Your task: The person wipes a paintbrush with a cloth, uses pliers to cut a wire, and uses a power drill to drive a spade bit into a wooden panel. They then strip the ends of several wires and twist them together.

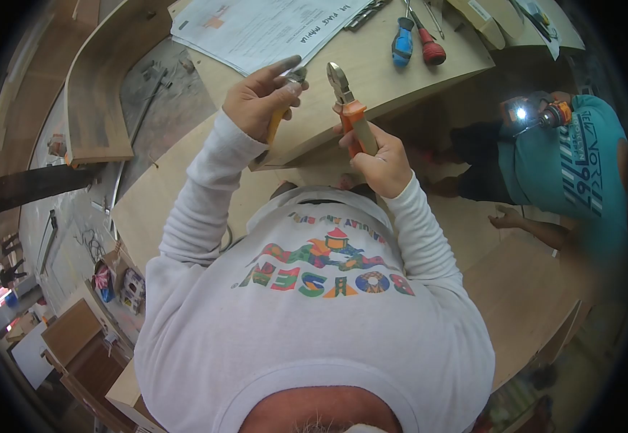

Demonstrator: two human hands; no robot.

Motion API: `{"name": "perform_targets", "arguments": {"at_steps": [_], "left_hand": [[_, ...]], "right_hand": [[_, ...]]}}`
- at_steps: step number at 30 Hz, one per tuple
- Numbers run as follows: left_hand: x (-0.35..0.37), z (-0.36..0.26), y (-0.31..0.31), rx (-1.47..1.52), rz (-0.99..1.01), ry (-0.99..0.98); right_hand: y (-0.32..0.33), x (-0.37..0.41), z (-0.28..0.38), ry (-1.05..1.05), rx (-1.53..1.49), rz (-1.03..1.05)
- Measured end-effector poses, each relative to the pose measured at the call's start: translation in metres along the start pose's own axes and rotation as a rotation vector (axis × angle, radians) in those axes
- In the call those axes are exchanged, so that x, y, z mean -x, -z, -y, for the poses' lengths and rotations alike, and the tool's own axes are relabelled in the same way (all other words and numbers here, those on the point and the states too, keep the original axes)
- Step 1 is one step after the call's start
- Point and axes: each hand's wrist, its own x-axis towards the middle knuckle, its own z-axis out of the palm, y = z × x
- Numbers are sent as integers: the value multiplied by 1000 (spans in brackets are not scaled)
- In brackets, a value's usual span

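Note:
My left hand (260,101) is closed on a tool with a yellow handle (275,124); its metal end shows at my fingertips. In my right hand (382,157) I grip orange-handled pliers (352,115), jaws pointing up toward the plywood surface (314,112). The two tools are apart. Beyond my left hand lie printed papers (256,32) with handwriting on them. A blue-handled screwdriver (402,45) and a red-handled screwdriver (431,49) rest on the plywood, above and right of the pliers.
At the right stands a person in a teal shirt (588,159) with an orange power drill (555,113), its light on. A curved wooden piece (97,108) is at upper left. Open wooden boxes (86,339) stand lower left, and a wooden panel (523,303) lower right.

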Motion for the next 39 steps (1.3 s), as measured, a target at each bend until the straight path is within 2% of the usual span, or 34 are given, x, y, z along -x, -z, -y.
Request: {"name": "perform_targets", "arguments": {"at_steps": [2, 6, 8, 9, 11, 14, 17, 33, 36, 38, 39], "left_hand": [[4, -12, -10, -55, -90, 103], [-1, -2, -7, -8, -67, 54], [-4, 2, -7, 248, -27, 89], [-4, 1, -7, 248, -28, 89], [-3, 0, -8, 242, -49, 105], [-3, -2, -13, 182, -172, 71], [-5, 1, -10, 187, -200, 53], [-5, 1, -15, -15, -145, 53], [-5, -1, -16, -22, -166, 75], [-5, 0, -16, 0, -167, 81], [-5, 1, -15, -1, -167, 81]], "right_hand": [[1, 2, 0, 38, 26, -9], [1, 4, 4, -18, 2, 21], [-1, 5, 3, -44, -27, 4], [-1, 5, 3, -45, -26, 4], [-2, 5, 1, 10, 35, -10], [-5, 3, 5, -16, 17, -16], [-6, 1, 6, -19, 46, 11], [-1, -1, 9, 40, 54, 74], [0, -2, 7, 73, 63, 68], [2, -4, 6, 251, 285, 31], [2, -3, 6, 251, 285, 32]]}}
